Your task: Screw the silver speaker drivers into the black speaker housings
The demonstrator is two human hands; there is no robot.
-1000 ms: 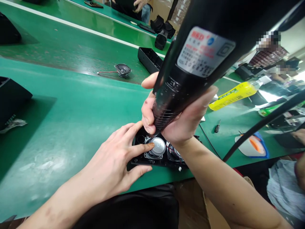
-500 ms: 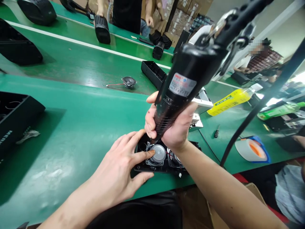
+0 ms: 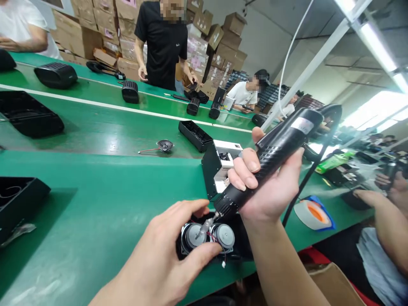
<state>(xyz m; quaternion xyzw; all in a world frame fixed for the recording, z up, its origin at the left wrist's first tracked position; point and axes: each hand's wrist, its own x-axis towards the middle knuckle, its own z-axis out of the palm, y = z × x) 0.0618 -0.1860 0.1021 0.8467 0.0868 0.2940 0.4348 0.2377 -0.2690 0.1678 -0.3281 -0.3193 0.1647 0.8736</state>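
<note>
A black speaker panel (image 3: 237,250) with two round silver-backed drivers (image 3: 225,236) lies at the near edge of the green belt. My left hand (image 3: 168,250) grips its left end, index finger over the top and thumb along the front. My right hand (image 3: 270,191) is wrapped round a black electric screwdriver (image 3: 283,142) that slants up to the right. The screwdriver's bit (image 3: 204,228) rests over the left driver (image 3: 191,236). A black cable hangs from the tool's rear.
A black-and-white box (image 3: 219,168) stands just behind the panel. A loose driver (image 3: 165,145) and open black housings (image 3: 195,135) (image 3: 19,199) lie on the belt. An orange-cored tape roll (image 3: 314,214) is at the right, near another person's hand (image 3: 379,199). Co-workers stand across the belt.
The view has lifted to take in the room. The screwdriver has tilted from steep to slanting right, its bit now over the left driver. My left hand went from flat fingers to gripping the panel's end.
</note>
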